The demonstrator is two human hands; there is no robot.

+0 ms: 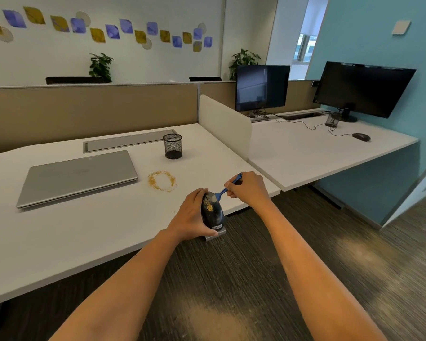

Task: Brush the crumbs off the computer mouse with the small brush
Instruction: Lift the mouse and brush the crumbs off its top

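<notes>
My left hand (pixel 191 215) grips a black computer mouse (pixel 213 212) from its left side, held tilted at the front edge of the white desk (pixel 96 237). Yellow crumbs lie on the mouse's upper back. My right hand (pixel 246 188) pinches the blue handle of a small brush (pixel 223 191). The brush's pale bristles rest on the top end of the mouse. A ring of yellow crumbs (pixel 161 180) lies on the desk behind the mouse.
A shut grey laptop (pixel 79 178) lies to the left, and a black mesh pen cup (pixel 172 146) stands behind the crumb ring. A white divider (pixel 225 121) splits off the neighbouring desk with two monitors (pixel 262 87) and another mouse (pixel 361 137). Dark carpet lies below.
</notes>
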